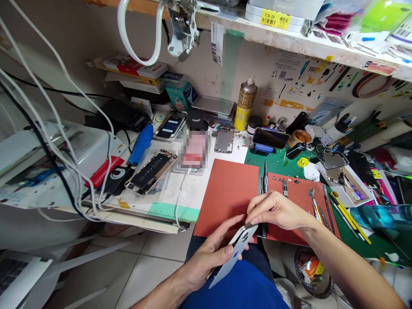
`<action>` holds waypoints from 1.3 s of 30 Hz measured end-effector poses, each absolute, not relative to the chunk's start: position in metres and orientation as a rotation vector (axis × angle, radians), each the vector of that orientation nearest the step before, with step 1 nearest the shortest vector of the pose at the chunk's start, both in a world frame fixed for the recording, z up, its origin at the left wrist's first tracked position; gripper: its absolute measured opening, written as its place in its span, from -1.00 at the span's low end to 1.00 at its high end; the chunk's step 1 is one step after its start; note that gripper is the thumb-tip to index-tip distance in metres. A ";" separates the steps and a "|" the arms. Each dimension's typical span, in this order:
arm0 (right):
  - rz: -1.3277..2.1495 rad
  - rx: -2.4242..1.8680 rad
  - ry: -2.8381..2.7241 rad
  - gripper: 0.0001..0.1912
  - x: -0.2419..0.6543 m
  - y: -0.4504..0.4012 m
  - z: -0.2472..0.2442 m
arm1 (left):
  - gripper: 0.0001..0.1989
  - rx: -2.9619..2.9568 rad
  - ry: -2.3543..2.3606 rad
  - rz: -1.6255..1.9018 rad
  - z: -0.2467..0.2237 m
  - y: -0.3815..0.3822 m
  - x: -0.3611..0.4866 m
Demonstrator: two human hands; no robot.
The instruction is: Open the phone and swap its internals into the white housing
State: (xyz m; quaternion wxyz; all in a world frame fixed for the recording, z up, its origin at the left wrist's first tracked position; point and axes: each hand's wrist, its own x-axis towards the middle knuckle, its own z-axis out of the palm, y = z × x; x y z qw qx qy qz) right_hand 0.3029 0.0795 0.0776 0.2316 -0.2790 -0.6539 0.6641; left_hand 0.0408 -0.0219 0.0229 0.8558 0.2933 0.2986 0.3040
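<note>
My left hand (219, 251) grips a phone (237, 246) above my lap, tilted, with its pale silver-white back and camera openings facing right. A dark gap shows along the side between the back and the body. My right hand (272, 210) is closed in a pinch at the phone's top edge. Between its fingertips shows a small brownish piece, too little of it visible to name. Beneath both hands lie the orange-red mats (225, 193). Close to my right wrist are tweezers and thin tools (317, 206) and a small circuit board (285, 189).
An opened phone (151, 171) lies left, near a blue-handled tool (141, 143). A phone housing (224, 139), a spray can (246, 103) and a propped phone (270, 139) stand behind. White cables (58, 103) hang at left. A shelf (289, 40) overhangs the bench; a bin (313, 272) sits below.
</note>
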 end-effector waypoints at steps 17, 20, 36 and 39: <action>1.276 -0.499 -2.068 -0.72 0.304 0.073 0.077 | -0.27 0.899 0.625 0.566 0.026 -0.005 0.028; 1.026 -0.503 -2.120 -0.67 0.303 0.064 0.079 | -0.25 0.912 0.625 0.585 0.024 -0.004 0.027; 0.699 -0.489 -2.184 -0.67 0.301 0.051 0.085 | -0.21 0.914 0.664 0.568 0.029 -0.003 0.027; 0.723 -0.516 -2.151 -0.66 0.302 0.049 0.082 | -0.19 0.929 0.659 0.575 0.028 -0.003 0.028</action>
